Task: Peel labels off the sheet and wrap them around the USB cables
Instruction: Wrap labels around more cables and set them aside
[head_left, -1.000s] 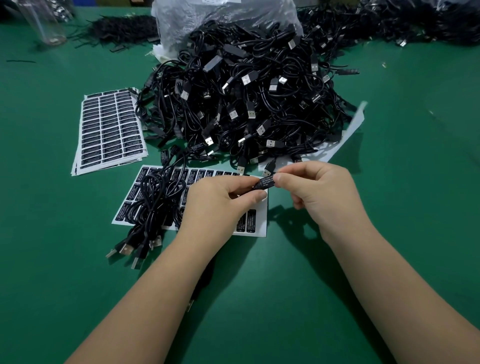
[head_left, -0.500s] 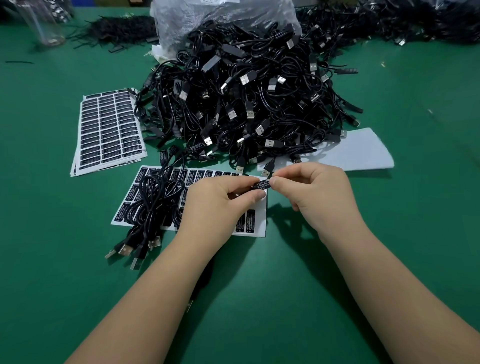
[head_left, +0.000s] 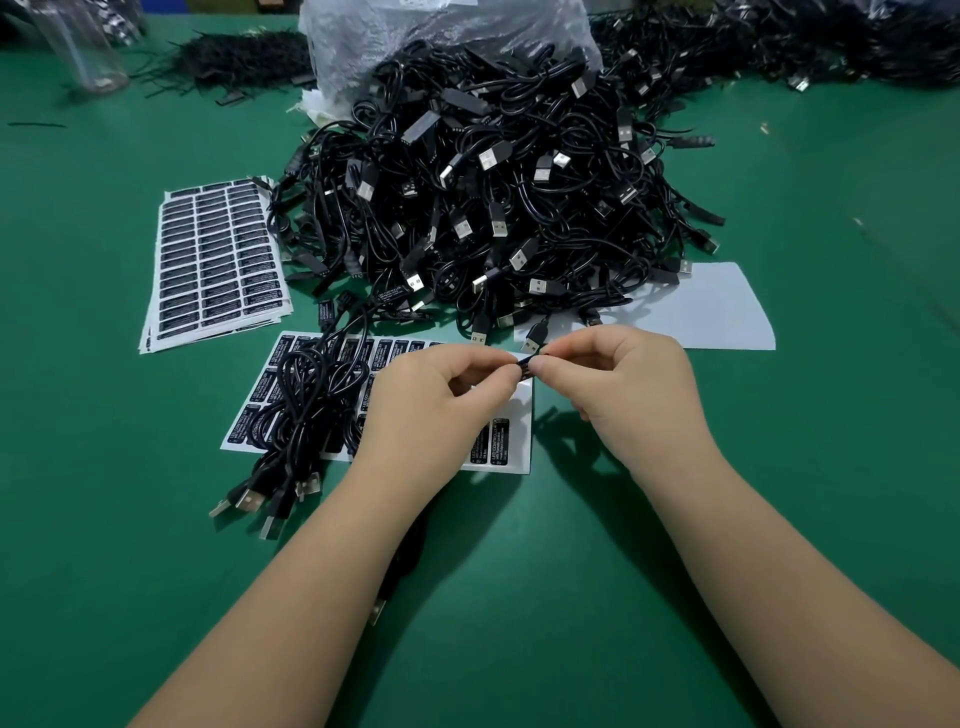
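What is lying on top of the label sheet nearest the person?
A small bundle of black cables lies across the left part of the label sheet. The left hand hovers over its middle, hiding the labels beneath; whether it touches the sheet cannot be told.

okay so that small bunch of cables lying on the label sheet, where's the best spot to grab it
Probably the plug ends: they fan out past the label sheet's near edge onto bare table, so come from your own side, left of the left hand. The looped part lies tangled on unpeeled labels.

the hands' fingertips have closed together, hiding most of the label (head_left: 525, 368).
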